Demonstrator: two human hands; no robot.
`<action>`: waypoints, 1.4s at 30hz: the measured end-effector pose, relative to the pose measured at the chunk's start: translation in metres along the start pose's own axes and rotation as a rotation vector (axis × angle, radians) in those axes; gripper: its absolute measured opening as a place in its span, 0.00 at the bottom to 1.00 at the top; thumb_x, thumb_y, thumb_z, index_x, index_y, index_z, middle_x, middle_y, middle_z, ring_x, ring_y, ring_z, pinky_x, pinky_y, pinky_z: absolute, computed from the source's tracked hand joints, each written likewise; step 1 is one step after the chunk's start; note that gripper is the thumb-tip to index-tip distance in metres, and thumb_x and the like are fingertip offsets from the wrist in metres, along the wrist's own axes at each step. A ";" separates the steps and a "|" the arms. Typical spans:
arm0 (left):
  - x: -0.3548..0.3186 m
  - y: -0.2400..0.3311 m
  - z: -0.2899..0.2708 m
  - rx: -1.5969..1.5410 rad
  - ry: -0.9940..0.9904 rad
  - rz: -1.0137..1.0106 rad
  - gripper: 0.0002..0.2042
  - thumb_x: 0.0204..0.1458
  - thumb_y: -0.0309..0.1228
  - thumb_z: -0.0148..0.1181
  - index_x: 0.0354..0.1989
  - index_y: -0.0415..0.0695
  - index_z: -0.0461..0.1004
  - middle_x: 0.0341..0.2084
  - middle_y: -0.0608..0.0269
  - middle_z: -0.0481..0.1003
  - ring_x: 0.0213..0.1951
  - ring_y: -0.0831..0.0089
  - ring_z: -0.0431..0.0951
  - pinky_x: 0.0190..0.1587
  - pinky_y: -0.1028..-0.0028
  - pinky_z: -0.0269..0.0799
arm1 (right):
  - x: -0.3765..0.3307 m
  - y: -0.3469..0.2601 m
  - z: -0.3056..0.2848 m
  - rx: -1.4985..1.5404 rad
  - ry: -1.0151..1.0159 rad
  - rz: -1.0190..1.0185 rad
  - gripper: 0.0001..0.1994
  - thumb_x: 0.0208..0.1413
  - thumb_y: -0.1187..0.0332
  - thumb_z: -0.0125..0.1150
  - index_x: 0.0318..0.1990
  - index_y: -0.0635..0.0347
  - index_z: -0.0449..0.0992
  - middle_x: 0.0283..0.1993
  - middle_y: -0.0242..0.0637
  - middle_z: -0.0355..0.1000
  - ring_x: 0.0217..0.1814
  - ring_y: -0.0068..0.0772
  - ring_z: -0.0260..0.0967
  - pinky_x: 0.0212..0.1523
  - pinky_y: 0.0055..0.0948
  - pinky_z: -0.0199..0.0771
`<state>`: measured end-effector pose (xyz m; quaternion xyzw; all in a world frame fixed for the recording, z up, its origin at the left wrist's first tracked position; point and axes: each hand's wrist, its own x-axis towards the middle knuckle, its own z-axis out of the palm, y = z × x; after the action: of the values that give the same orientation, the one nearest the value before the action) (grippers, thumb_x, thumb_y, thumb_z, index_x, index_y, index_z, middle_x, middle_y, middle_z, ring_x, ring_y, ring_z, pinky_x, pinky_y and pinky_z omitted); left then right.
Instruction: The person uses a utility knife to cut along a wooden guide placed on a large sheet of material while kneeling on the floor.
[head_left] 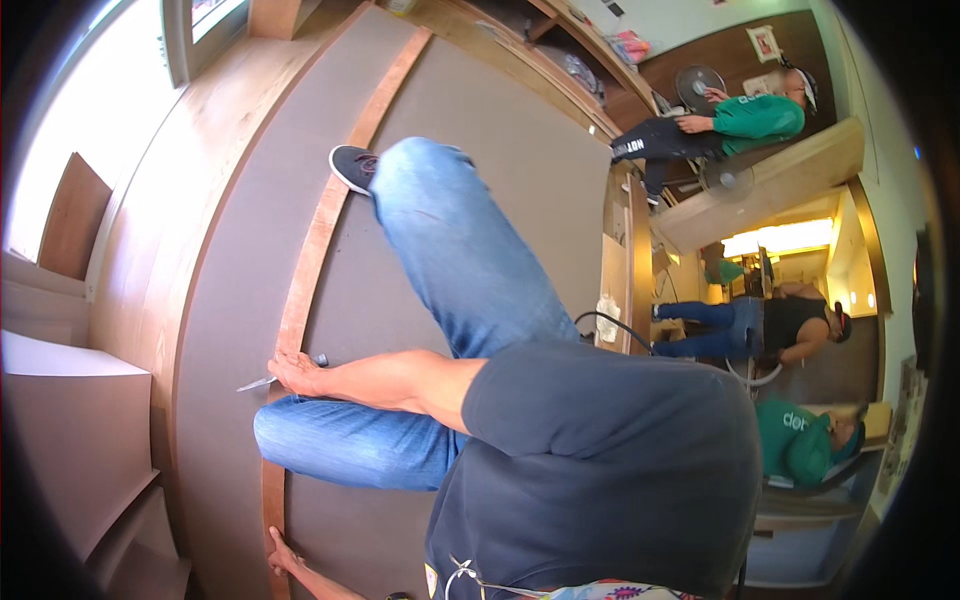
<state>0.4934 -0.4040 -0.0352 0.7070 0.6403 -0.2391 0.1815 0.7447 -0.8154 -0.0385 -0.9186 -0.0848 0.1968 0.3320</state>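
Observation:
A long reddish-brown wooden strip lies along a wide grey-brown board. My right hand is closed beside my bent knee, over the strip. From it a thin, pale, pointed blade sticks out on one side and a small grey end on the other; the tool's exact kind is hard to make out. Farther down the strip, at the lower edge of the view, my left hand rests on the wood with its fingers stretched out. My jeans-clad legs and one dark shoe are on the board.
Light wood flooring borders the board, with a white box-like unit at the left. A black cable runs near my leg. Several people in green or black tops work at the right, near a fan and a wooden plank.

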 end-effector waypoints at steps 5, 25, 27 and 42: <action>-0.015 -0.001 0.002 0.029 0.202 -0.006 0.55 0.35 0.67 0.71 0.59 0.27 0.65 0.54 0.37 0.67 0.42 0.49 0.76 0.39 0.58 0.79 | 0.001 -0.005 0.002 0.029 -0.054 0.054 0.05 0.55 0.73 0.53 0.39 0.60 0.67 0.40 0.51 0.67 0.47 0.56 0.71 0.43 0.52 0.71; -0.098 0.141 0.102 -0.345 0.839 0.562 0.19 0.62 0.32 0.54 0.60 0.40 0.72 0.65 0.35 0.60 0.67 0.47 0.61 0.69 0.55 0.58 | -0.001 -0.006 -0.006 0.200 -0.100 0.084 0.07 0.63 0.69 0.45 0.38 0.61 0.68 0.39 0.51 0.70 0.47 0.52 0.73 0.44 0.47 0.71; -0.090 0.151 0.103 -0.424 0.979 0.587 0.18 0.62 0.32 0.53 0.59 0.41 0.74 0.65 0.37 0.61 0.66 0.46 0.62 0.67 0.53 0.59 | 0.000 -0.005 -0.003 0.218 -0.092 0.099 0.09 0.64 0.67 0.44 0.39 0.61 0.69 0.39 0.51 0.71 0.46 0.52 0.73 0.43 0.46 0.72; -0.118 0.155 0.090 -0.326 0.951 0.479 0.19 0.54 0.25 0.49 0.53 0.38 0.77 0.59 0.43 0.67 0.57 0.43 0.67 0.63 0.50 0.59 | 0.011 -0.009 -0.073 0.052 -0.399 -0.188 0.14 0.62 0.62 0.58 0.48 0.63 0.71 0.39 0.56 0.75 0.41 0.62 0.73 0.44 0.50 0.72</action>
<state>0.6299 -0.5690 -0.0488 0.8256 0.5018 0.2563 0.0291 0.7853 -0.8474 0.0152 -0.8407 -0.2291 0.3450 0.3490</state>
